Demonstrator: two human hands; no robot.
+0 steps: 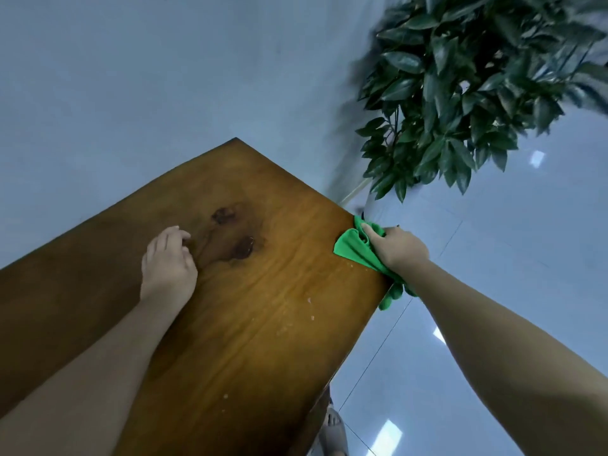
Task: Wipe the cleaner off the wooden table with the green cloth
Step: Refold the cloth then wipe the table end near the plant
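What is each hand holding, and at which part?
The right hand grips the green cloth at its bunched middle, at the table edge; one end hangs over. The left hand rests on the table and holds nothing.

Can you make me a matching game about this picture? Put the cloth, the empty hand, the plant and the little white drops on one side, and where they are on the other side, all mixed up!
Things:
1. green cloth
2. left hand
3. leafy plant
4. white droplets

Places:
A. resting on the wooden table, next to the dark knot
B. on the floor past the table's far right corner
C. bunched in the right hand at the table's right edge
D. scattered on the wood, nearer the camera than the cloth

Pairs: 1-C, 2-A, 3-B, 4-D
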